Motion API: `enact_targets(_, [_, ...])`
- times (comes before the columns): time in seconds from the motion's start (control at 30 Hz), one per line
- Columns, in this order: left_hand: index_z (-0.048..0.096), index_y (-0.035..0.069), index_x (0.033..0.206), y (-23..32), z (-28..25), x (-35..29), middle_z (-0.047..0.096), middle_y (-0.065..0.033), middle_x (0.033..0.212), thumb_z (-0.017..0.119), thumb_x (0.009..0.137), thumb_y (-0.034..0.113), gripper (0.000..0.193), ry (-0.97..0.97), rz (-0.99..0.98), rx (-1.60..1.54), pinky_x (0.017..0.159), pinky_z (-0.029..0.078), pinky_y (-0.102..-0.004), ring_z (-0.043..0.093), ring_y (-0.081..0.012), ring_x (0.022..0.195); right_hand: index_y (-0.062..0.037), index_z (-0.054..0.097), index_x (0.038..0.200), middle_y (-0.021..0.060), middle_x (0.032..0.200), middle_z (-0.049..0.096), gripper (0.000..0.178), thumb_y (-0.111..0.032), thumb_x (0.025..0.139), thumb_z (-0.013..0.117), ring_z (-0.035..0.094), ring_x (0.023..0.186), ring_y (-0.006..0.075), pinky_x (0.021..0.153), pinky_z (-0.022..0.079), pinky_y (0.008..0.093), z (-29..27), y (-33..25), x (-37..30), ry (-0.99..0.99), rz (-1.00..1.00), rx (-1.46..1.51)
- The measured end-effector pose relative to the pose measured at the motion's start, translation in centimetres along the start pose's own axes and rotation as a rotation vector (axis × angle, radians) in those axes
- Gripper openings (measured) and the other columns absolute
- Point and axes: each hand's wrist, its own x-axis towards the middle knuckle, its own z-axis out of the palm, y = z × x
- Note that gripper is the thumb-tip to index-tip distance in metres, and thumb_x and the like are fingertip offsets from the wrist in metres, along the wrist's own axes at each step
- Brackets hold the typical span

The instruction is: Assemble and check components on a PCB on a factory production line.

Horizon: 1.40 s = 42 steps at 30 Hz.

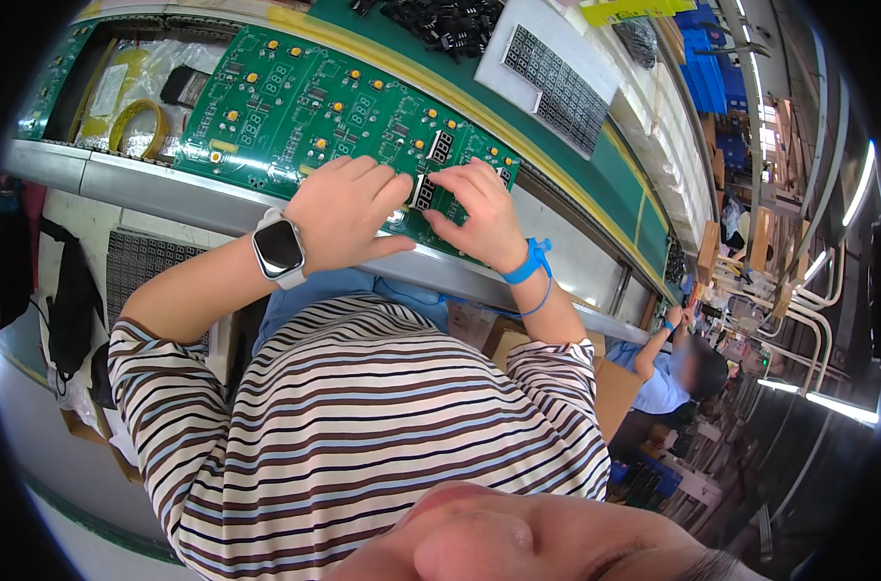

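Note:
A long green circuit board (295, 107) lies in front of me, dotted with small yellow-and-white buttons. White-edged seven-segment displays stand at its right part, among them an upper display (441, 146) and a lower display (425, 193). My right hand (481, 215), with a blue strap at its wrist, has thumb and fingers closed about the lower display. My left hand (349, 213), wearing a watch, rests over the board's near edge. Its fingers bend toward the same display's left side while its thumb stretches away; whether its fingertips touch the display I cannot tell.
A metal rail (218, 205) runs along the near side. Beyond the board, a white foam tray (499, 63) carries dark displays beside a heap of black parts (440, 24). At left, a yellow tape roll (138, 131) lies among plastic bags. Another person (665, 373) works at far right.

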Motion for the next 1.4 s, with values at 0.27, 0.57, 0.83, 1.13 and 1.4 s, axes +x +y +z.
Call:
enact_targets(0.27, [0.054, 0.002, 0.101, 0.1, 0.4, -1.6, 0.06, -0.0146, 0.109, 0.073, 0.068, 0.041, 0.055, -0.165, -0.022, 0.136, 0.102, 0.035, -0.0471, 0.054, -0.0288, 0.111, -0.0059, 0.064, 0.099, 0.0101, 0.098, 0.062, 0.038, -0.013, 0.064, 0.077, 0.059, 0.091, 0.029, 0.093, 0.043, 0.0446, 0.5, 0.3, -0.5, -0.01, 0.023, -0.022])
enact_targets(0.57, [0.053, 0.003, 0.102, 0.7, 0.1, -1.5, 0.061, -0.015, 0.112, 0.072, 0.07, 0.042, 0.054, -0.251, -0.058, 0.191, 0.104, 0.032, -0.0468, 0.054, -0.0279, 0.113, -0.0077, 0.064, 0.099, 0.0075, 0.098, 0.062, 0.036, -0.013, 0.065, 0.077, 0.06, 0.091, 0.0279, 0.095, 0.042, 0.0464, 0.4, 0.1, -0.6, -0.023, 0.059, -0.048])
enact_targets(0.83, [0.053, 0.003, 0.102, 1.0, 0.1, -1.3, 0.061, -0.0159, 0.114, 0.073, 0.07, 0.041, 0.053, -0.315, -0.055, 0.221, 0.105, 0.031, -0.0463, 0.054, -0.028, 0.115, -0.0063, 0.063, 0.097, 0.0083, 0.099, 0.062, 0.036, -0.015, 0.066, 0.078, 0.059, 0.091, 0.0288, 0.091, 0.042, 0.0443, -0.1, -0.7, -0.3, -0.071, 0.075, -0.111])
enact_targets(1.13, [0.052, 0.003, 0.103, 1.1, 0.1, -0.9, 0.061, -0.0162, 0.115, 0.073, 0.07, 0.041, 0.054, -0.352, -0.058, 0.229, 0.105, 0.031, -0.0458, 0.054, -0.0277, 0.115, -0.0039, 0.062, 0.094, 0.0094, 0.095, 0.062, 0.035, -0.011, 0.064, 0.077, 0.056, 0.089, 0.0289, 0.081, 0.045, 0.0375, -0.3, -0.7, 0.0, -0.112, 0.127, -0.084])
enact_targets(1.4, [0.052, 0.003, 0.103, 0.9, 0.1, -1.2, 0.061, -0.0163, 0.115, 0.073, 0.07, 0.04, 0.054, -0.353, -0.067, 0.197, 0.105, 0.032, -0.0454, 0.054, -0.0275, 0.114, -0.004, 0.062, 0.093, 0.0095, 0.095, 0.062, 0.034, -0.011, 0.064, 0.077, 0.056, 0.089, 0.0293, 0.082, 0.044, 0.0391, 0.0, -0.8, -0.1, -0.106, 0.127, -0.083])
